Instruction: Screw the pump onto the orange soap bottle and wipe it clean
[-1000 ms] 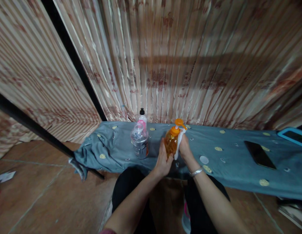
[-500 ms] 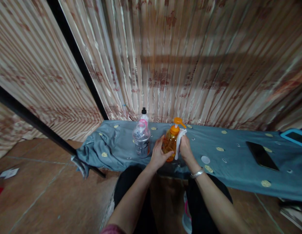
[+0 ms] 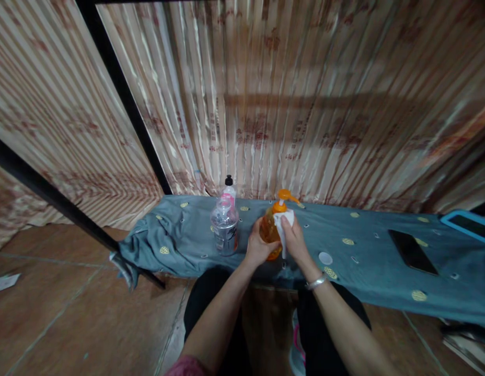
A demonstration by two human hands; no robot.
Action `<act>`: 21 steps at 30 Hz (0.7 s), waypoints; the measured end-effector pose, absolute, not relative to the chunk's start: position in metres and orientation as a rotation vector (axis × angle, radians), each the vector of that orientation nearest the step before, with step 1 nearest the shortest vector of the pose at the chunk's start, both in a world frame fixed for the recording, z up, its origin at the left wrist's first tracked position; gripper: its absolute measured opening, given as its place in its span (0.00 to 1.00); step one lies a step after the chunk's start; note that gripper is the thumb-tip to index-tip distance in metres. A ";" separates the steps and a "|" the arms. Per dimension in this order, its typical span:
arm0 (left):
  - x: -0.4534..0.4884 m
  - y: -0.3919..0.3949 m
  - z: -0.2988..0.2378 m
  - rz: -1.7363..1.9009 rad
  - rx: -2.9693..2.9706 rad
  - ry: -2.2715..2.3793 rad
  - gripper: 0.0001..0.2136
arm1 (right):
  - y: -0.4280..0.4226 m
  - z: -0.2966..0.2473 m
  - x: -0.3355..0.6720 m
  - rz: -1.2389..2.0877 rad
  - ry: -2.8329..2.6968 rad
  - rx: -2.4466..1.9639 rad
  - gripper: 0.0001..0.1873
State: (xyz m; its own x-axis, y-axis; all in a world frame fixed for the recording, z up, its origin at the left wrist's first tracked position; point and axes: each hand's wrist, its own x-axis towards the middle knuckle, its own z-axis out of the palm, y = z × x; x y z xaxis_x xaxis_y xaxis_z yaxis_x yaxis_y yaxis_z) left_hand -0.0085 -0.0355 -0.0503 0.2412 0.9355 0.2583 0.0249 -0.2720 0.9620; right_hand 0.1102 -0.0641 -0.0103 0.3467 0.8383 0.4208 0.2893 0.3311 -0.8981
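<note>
An orange pump bottle with amber contents stands near the front of the cloth-covered bench, its nozzle pointing right. My left hand is wrapped round the lower left side of the bottle. A white tissue or cloth is pinched in my right hand, which presses it against the bottle's upper right side, just below the orange collar. Part of the bottle's body is hidden behind the tissue and my fingers.
Left of the bottle stand a clear plastic bottle and, behind it, a bottle with a black cap. To the right lie a small white disc, a black phone and a blue-framed device. A dark pole rises at left.
My right hand and the tissue have shifted from the bottle's right edge onto its front, just under the collar. My left hand still holds the bottle. The view has shifted slightly.
</note>
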 end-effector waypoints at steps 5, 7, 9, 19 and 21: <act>0.003 -0.038 -0.052 1.280 1.588 0.998 0.39 | -0.071 -0.002 0.105 0.439 -1.239 -1.304 0.28; 0.007 -0.040 -0.052 1.298 1.624 0.996 0.40 | -0.072 0.002 0.107 0.410 -1.227 -1.344 0.28; 0.008 -0.044 -0.051 1.304 1.659 0.982 0.40 | -0.071 0.004 0.111 0.397 -1.223 -1.370 0.27; -0.018 -0.047 -0.061 1.179 1.561 0.967 0.43 | -0.069 0.003 0.137 0.619 -1.349 -1.233 0.27; -0.019 -0.042 -0.061 1.162 1.571 0.982 0.44 | -0.069 0.002 0.139 0.647 -1.323 -1.221 0.28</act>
